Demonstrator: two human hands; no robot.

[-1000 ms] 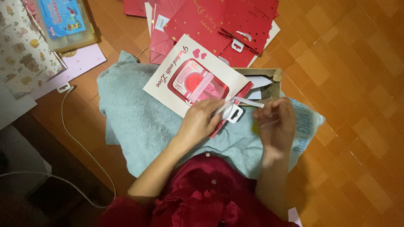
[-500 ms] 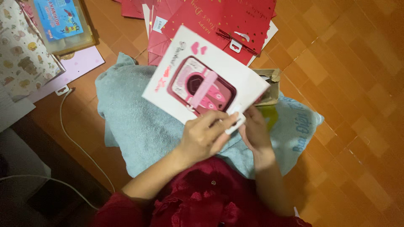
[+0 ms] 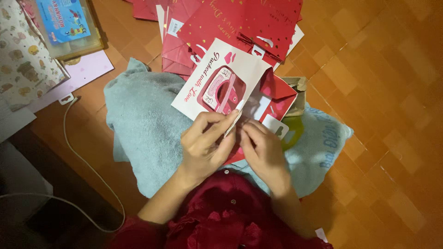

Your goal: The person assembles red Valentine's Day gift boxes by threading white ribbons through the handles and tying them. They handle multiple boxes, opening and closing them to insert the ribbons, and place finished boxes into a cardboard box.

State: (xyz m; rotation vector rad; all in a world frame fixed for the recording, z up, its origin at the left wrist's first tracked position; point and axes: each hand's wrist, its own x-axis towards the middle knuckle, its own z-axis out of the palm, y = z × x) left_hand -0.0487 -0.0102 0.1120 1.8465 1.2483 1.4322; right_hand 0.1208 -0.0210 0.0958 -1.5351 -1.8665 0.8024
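My left fingers (image 3: 217, 124) pinch the lower edge of a white card (image 3: 221, 83) printed with a pink-and-red picture, thumb under and fingertips over, so the sheet stays tilted up toward my eyes. My right hand (image 3: 263, 152) meets it from the 3 o'clock side, its fingers curled shut on the same edge where a red flap (image 3: 277, 94) folds out behind the card; the two grips sit nearly touching, which steadies the thin paper at the one spot being worked. My left hand (image 3: 203, 147) carries most of the card's weight. A small white tag (image 3: 275, 127) with a hanging slot pokes out just past my right knuckles, at 2 o'clock from them.

The card floats over a pale blue towel (image 3: 143, 124) spread across my lap and the floor, a soft bed that keeps the paper off the tiles. At 12 o'clock lies a stack of red gift bags (image 3: 244, 23) with gold flecks, within arm's reach. A small open cardboard box (image 3: 297, 90) rests at 2 o'clock, half hidden by the flap. Far out at 10 o'clock sit a clear plastic case (image 3: 69, 27) and patterned paper (image 3: 20, 60), and a white cable (image 3: 69, 143) trails across the orange floor tiles (image 3: 383, 92) at 9 o'clock.
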